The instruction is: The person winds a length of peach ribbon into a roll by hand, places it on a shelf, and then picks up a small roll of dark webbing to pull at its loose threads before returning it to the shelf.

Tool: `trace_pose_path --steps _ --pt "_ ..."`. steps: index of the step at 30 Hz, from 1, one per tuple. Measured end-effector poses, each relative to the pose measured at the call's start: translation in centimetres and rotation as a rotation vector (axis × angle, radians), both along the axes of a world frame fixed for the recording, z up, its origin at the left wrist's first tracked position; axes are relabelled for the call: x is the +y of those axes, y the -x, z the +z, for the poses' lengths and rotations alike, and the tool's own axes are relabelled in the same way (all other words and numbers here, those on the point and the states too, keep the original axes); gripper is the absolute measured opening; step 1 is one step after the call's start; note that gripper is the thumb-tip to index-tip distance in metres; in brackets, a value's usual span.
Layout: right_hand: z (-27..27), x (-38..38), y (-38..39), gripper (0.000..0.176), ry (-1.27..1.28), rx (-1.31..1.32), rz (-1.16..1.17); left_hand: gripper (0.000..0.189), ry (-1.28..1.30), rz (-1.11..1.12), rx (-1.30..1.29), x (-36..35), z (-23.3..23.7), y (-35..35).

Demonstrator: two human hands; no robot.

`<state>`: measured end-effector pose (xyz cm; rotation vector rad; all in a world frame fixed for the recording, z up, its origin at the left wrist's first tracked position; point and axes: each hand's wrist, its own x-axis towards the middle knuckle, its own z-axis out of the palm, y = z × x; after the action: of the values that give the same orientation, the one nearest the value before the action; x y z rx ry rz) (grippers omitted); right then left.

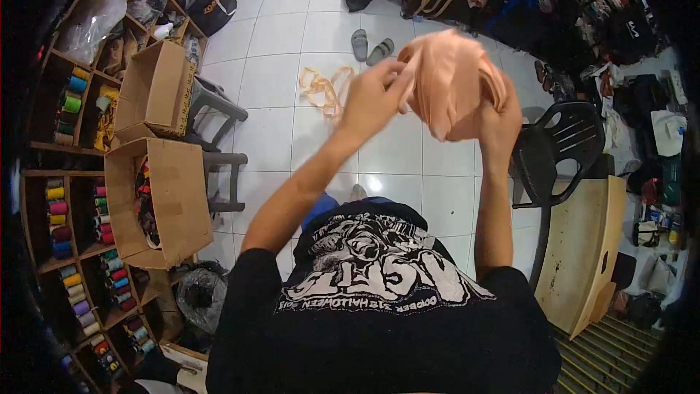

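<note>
A bundle of peach satin-like fabric [448, 84], folded in loose layers, is held up above the floor in front of me. My right hand [501, 118] grips its right side, thumb against the layers and the other fingers hidden behind the cloth. On the opposite side, my left hand [378, 93] is closed with its fingertips pinching the fabric's left edge. A tangled peach strip [326, 91] lies on the tiles beyond my left forearm.
Open cardboard boxes [182, 201] rest on dark stools [230, 182] at left, beside wooden shelves [65, 157] of thread spools. Grey slippers [359, 45] lie ahead. A black plastic chair [558, 142] and a wooden board [580, 248] stand at right.
</note>
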<state>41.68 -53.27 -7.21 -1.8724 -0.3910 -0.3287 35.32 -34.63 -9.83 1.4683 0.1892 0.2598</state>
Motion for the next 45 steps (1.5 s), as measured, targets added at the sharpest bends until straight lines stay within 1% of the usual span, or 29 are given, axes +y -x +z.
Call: trace_pose_path --steps 2,3,5,6,8,9,11,12,14,15,18,19,22,23,24,26,27,30,32,34,35,38,39,42,43,45 --pt "-2.1 0.2 -2.0 0.031 -0.362 -0.016 0.001 0.025 -0.076 -0.001 -0.035 -2.3 -0.2 1.5" --pt "-1.0 1.0 -1.9 0.037 -0.507 0.02 0.047 0.024 -0.056 -0.043 -0.064 -3.4 -0.6 2.3" --pt "1.1 1.8 -1.6 0.036 -0.713 0.143 0.107 0.022 -0.019 -0.132 -0.124 -5.0 -2.1 3.4" --pt "1.6 2.0 -1.6 0.035 -0.817 0.202 0.134 0.022 -0.061 -0.089 -0.115 -4.9 -2.6 3.6" --pt "0.2 0.4 -2.7 0.032 -0.871 0.373 0.208 0.022 -0.14 -0.009 -0.1 -4.5 -3.5 3.7" --pt "-0.3 -0.2 -2.8 0.032 -0.896 0.453 0.25 0.021 -0.093 0.0 -0.102 -3.6 -3.8 3.5" --pt "-0.1 -0.3 -2.0 0.033 -0.975 0.626 0.322 0.02 -0.079 0.086 -0.103 -1.6 -5.4 2.6" --pt "-0.5 -0.4 -2.0 0.033 -0.979 0.65 0.377 0.019 -0.071 0.13 -0.102 -0.8 -5.9 2.5" --pt "-2.2 -0.8 -1.8 0.032 -0.986 0.699 0.481 0.016 -0.278 0.131 -0.086 0.7 -4.9 3.3" --pt "-1.3 0.3 -0.8 0.033 -0.995 0.683 0.366 0.015 -0.384 0.133 -0.082 1.2 -4.4 3.2" --pt "-0.9 1.4 -0.5 0.034 -1.259 0.662 0.412 0.013 -0.365 -0.093 -0.272 -0.2 -4.7 4.4" --pt "-0.6 1.8 -0.9 0.036 -1.175 0.559 0.261 0.014 -0.475 -0.126 -0.265 -0.6 -5.1 4.6" --pt "-0.4 0.1 -1.5 0.037 -1.278 0.626 0.729 0.015 -0.491 0.001 -0.199 -1.0 -5.3 4.7" --pt "-0.7 0.2 -1.3 0.037 -1.331 0.668 0.835 0.014 -0.368 0.017 -0.187 -0.4 -5.1 4.3" --pt "-0.4 0.8 -0.7 0.038 -1.3 0.665 0.722 0.017 -0.393 -0.002 -0.27 0.3 -5.4 4.0" --pt "0.1 1.8 0.4 0.039 -1.223 0.663 0.501 0.015 -0.547 0.024 -0.556 0.8 -5.0 3.2" --pt "-0.9 0.7 -0.1 0.044 -1.182 0.797 0.648 0.015 -0.708 -0.018 -0.607 1.4 -5.2 2.9" --pt "-0.6 -0.7 -0.2 0.047 -0.987 0.797 0.679 0.019 -1.134 -0.154 -0.785 4.7 -4.4 2.3" --pt "-0.2 -1.4 -0.2 0.05 -0.853 0.792 0.703 0.023 -1.307 -0.236 -0.818 6.7 -4.6 1.9" --pt "-0.1 -2.3 -0.5 0.052 -0.726 0.782 0.718 0.021 -1.377 -0.324 -0.788 7.6 -4.1 2.1" --pt "-0.1 -3.1 -0.9 0.054 -0.478 0.802 0.697 0.02 -1.411 -0.374 -0.775 7.7 -3.7 2.1" --pt "0.8 -4.3 -2.1 0.05 -0.02 0.887 1.014 0.017 -1.66 -0.489 -0.816 6.7 -3.5 2.0" --pt "1.4 -3.6 -1.5 0.045 0.048 0.876 1.057 0.015 -1.737 -0.485 -0.832 6.6 -3.4 1.5" --pt "2.9 -3.1 -2.0 0.043 0.312 0.753 1.04 0.017 -1.566 -0.452 -0.839 5.9 -2.7 -0.2" --pt "2.9 -3.2 -2.2 0.04 0.422 0.592 1.002 0.019 -1.442 -0.381 -0.837 5.5 -3.1 -0.7" --pt "3.8 -3.1 -2.0 0.039 0.58 0.405 0.928 0.019 -1.362 -0.297 -0.748 5.0 -3.0 -1.3"
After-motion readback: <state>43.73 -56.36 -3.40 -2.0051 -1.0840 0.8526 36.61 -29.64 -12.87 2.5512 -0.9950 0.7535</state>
